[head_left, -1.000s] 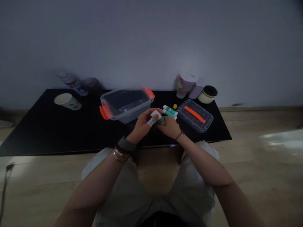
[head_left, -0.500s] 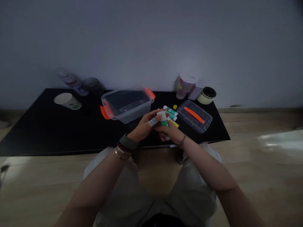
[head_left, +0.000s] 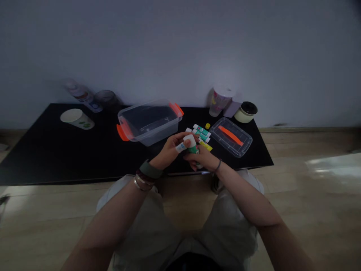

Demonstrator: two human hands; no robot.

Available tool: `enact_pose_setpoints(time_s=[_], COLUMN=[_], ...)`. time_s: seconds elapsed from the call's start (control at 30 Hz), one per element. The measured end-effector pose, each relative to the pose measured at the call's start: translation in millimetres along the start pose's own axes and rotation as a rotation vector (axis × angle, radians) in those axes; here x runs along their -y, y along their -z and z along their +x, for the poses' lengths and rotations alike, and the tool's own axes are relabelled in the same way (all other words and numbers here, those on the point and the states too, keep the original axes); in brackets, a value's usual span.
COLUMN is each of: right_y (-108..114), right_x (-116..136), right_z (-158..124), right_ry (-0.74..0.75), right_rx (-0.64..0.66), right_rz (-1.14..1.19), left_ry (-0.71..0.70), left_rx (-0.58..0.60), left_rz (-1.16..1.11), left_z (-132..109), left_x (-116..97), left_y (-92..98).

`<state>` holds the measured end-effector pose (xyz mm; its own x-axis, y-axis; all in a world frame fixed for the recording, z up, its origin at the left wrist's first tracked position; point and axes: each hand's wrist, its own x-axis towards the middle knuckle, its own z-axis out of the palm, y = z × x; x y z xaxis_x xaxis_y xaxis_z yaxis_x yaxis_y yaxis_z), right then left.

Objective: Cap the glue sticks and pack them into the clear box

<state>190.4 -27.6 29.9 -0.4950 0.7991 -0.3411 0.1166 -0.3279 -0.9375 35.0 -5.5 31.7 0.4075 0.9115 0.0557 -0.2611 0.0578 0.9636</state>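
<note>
A white and green glue stick is between my two hands near the table's front edge. My left hand grips its white upper end, with the thumb laid across it. Around the lower part are the closed fingers of my right hand. Several green and white sticks lie on the table just beyond my hands. A yellow stick lies beside my right hand, partly hidden by it. Behind the sticks sits a small yellow cap.
An open clear box with orange latches stands left of my hands on the black table. Its lid lies at right. Behind are a patterned cup and a pot. Far left, a paper cup lies near a bottle.
The glue stick has tilted a little to the left in my hands, and my left hand has shifted slightly left. The whole view has moved slightly.
</note>
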Motion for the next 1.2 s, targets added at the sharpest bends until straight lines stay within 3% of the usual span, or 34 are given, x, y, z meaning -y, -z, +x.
enact_pose_setpoints(time_s=[0.07,0.13,0.23,0.37,0.43,0.53,0.73,0.8,0.87,1.03,1.13,1.2], right_y=[-1,-3,-3,-1,1,2,4,6,6,3,2,5], right_x=[0,1,-1,-4,-3,0,4,4,3,1,2,2], right_z=[0,2,9,20,23,23,13,11,10,14,15,16], right_ry=[-0.032,-0.033,0.043,0.12,0.143,0.096,-0.029,-0.064,-0.073,-0.045,0.004,0.047], right_rx=[0.187,0.222,-0.004,-0.388,-0.444,-0.306,0.259,0.375,0.38,0.188,0.066,-0.043], right_rz=[0.195,0.254,0.119,-0.302,-0.423,-0.354,0.167,0.256,0.288,0.33,0.25,0.188], left_ry=[0.009,0.043,0.097,0.035,-0.003,-0.008,0.024,0.044,0.065,0.081,0.023,-0.072], left_rx=[0.047,0.067,0.032,-0.113,-0.142,-0.102,0.079,0.114,0.115,0.078,-0.034,-0.157], left_rz=[-0.04,-0.084,-0.112,-0.035,0.025,0.077,0.007,-0.036,-0.069,0.0,0.092,0.133], left_z=[0,2,6,11,11,11,4,2,2,2,3,5], left_x=[-1,-1,-1,2,1,-1,-2,-1,-1,-1,-5,-10], left_y=[2.2,3.1,1.9,-1.1,-0.9,3.5,15.5,16.0,14.6,5.5,4.2,12.8])
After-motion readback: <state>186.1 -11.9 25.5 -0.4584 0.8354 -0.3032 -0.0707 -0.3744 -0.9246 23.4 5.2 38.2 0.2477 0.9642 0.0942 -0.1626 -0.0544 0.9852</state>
